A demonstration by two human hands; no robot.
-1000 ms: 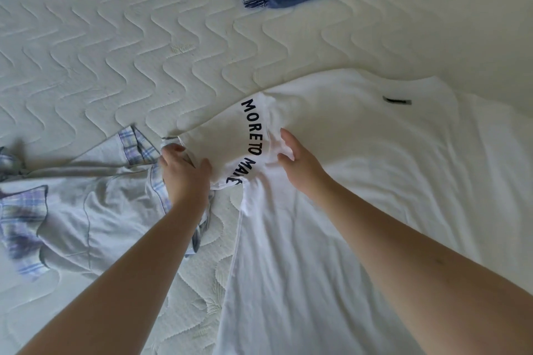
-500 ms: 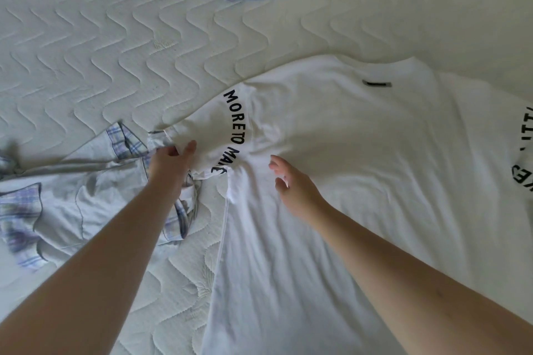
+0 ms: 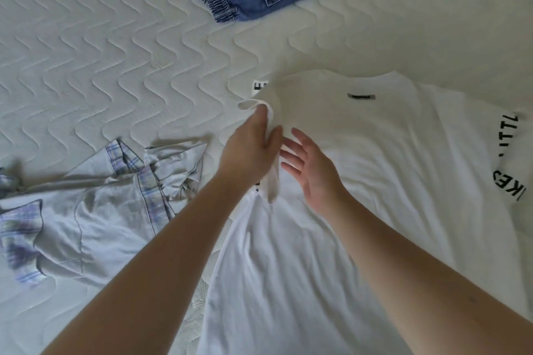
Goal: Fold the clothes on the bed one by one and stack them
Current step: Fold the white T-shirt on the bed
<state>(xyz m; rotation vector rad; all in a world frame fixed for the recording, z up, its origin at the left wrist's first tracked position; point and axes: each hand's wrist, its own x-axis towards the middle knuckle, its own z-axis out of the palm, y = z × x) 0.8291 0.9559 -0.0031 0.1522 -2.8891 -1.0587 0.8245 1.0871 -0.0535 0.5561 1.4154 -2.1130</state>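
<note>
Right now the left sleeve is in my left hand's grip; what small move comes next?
Probably carry the sleeve further in and lay it flat on the white T-shirt. The left hand holds it bunched and raised over the shirt's edge, and the open right hand lies beside it, ready to smooth.

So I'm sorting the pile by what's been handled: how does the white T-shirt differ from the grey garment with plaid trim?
The white T-shirt lies spread mostly flat; the grey garment lies crumpled. The T-shirt carries black lettering; the grey garment has plaid trim. The left hand grips the T-shirt's sleeve and the right hand hovers open over it; neither touches the grey garment. Both lie unfolded on the quilted mattress.
</note>
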